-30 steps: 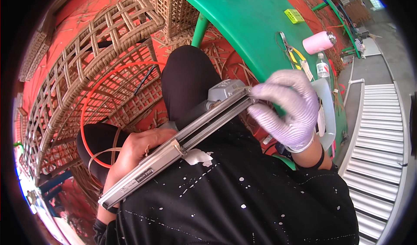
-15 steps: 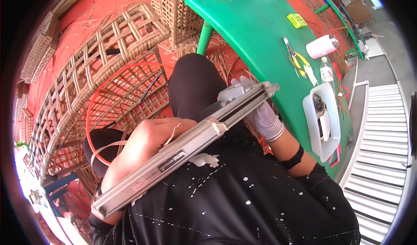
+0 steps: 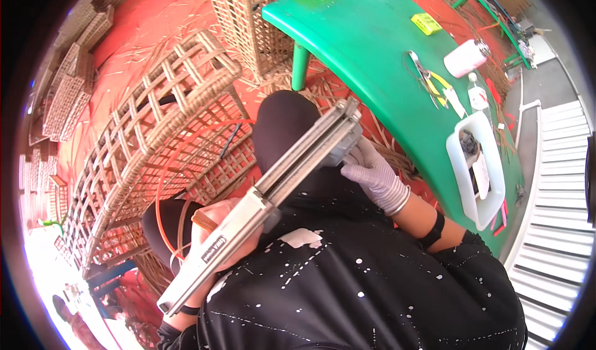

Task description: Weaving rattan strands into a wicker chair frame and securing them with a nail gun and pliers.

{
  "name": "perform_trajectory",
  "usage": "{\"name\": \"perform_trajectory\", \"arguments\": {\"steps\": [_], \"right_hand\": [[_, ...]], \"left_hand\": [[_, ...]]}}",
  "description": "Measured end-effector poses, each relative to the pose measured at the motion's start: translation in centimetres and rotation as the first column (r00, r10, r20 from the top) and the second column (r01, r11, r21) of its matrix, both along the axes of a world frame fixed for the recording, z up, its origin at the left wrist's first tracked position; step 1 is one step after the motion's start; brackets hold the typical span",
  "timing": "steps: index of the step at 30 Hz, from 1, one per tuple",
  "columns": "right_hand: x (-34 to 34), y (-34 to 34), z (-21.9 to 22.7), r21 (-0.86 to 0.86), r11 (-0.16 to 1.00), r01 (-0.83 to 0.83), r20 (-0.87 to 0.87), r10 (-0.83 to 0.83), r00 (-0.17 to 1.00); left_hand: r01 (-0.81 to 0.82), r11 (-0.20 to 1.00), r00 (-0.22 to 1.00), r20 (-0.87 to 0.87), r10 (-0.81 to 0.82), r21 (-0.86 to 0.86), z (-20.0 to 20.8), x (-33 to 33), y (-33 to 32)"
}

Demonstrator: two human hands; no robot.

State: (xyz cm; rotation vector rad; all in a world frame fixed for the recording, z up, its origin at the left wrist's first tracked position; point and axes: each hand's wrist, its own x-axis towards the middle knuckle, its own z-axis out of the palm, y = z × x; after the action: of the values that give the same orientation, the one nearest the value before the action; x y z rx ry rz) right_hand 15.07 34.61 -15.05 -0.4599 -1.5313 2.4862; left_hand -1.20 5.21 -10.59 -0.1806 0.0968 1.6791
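Note:
A long silver-grey pneumatic staple gun (image 3: pixel 259 202) lies slantwise over my lap, its narrow magazine facing up. My left hand (image 3: pixel 218 213) is closed round its lower left part; the gun hides some of the fingers. A brown flat strip (image 3: pixel 203 220) shows at those fingers. My right hand (image 3: pixel 380 179), in a whitish glove, grips the grey body at the gun's upper right end, with the fingertips partly hidden behind it. An orange hose (image 3: pixel 162 182) loops to the left past a woven rattan frame (image 3: pixel 146 123).
To the right stands a green table (image 3: pixel 366 45) with yellow-handled pliers (image 3: pixel 438 80), a yellow box (image 3: pixel 426 23), a pink-white flask (image 3: pixel 465 59), a small bottle (image 3: pixel 477 95) and a white tray (image 3: pixel 457 175). A tall woven basket (image 3: pixel 239 24) stands behind. Rattan scraps litter the red floor (image 3: pixel 139 36).
The staple gun has turned steeper and rolled, showing another side. My right hand has shifted lower beside its end, with more of the glove in sight. The head view has shifted slightly.

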Motion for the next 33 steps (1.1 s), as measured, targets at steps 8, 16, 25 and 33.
{"name": "perform_trajectory", "arguments": {"steps": [8,16,25,33], "right_hand": [[-3.0,-2.0,3.5,-0.397,0.893,-0.213,-0.036,0.217,0.975],[-13.1,-8.0,8.5,-0.722,0.642,-0.258,-0.207,0.156,0.966],[-15.6,-5.0,10.0,-0.691,0.686,-0.228,-0.382,-0.079,0.921],[-14.7,-4.4,9.9,-0.622,0.775,-0.114,-0.362,-0.156,0.919]], "left_hand": [[-0.430,0.902,-0.116,-0.990,-0.086,-0.028,6.3,0.3,2.1],[-0.597,0.786,0.114,-0.986,-0.119,-0.164,9.6,-0.5,3.5],[-0.783,0.622,-0.212,-0.942,-0.259,0.005,6.9,-1.1,-1.7],[-0.945,0.173,-0.180,-0.882,0.435,0.278,8.6,-1.6,-5.9]]}}
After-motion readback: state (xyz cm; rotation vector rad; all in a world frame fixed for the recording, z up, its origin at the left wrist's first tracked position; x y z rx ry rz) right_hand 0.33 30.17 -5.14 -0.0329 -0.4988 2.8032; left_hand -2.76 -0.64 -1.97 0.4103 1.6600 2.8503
